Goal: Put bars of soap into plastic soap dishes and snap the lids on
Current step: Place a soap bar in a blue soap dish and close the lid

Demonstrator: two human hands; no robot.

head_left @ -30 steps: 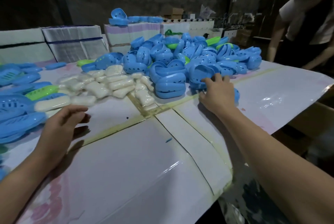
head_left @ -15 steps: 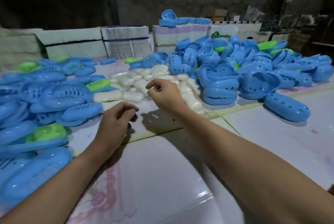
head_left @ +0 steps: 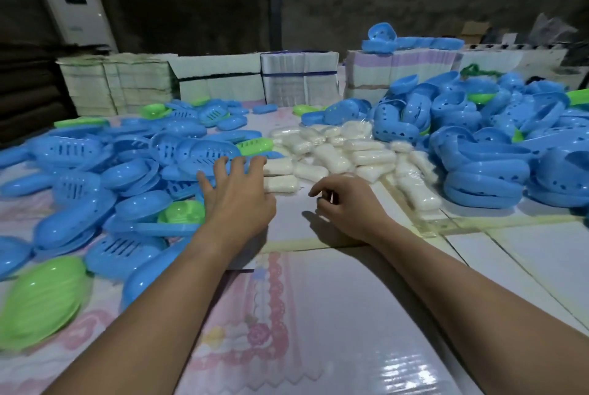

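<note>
Mostly blue on the table. Left hand reaches forward with fingers spread and straight, tips at the edge of the left pile of lids, beside the nearest soap bars; whether the tips touch the plastic cannot be told. It grips nothing. Right hand hangs just above the table, fingers loosely curled, holding nothing, near the front edge of the soap.

Soap: wrapped white bars heaped mid-table, between the two plastic piles. Dishes, blue with round holes, stacked and tumbled on the right. Lids on the left are blue with slots, a few green ones mixed in, one large at near left. No bar sits in a dish.

Behind: bundled white stacks along the far edge; a standing air unit at far left.
</note>
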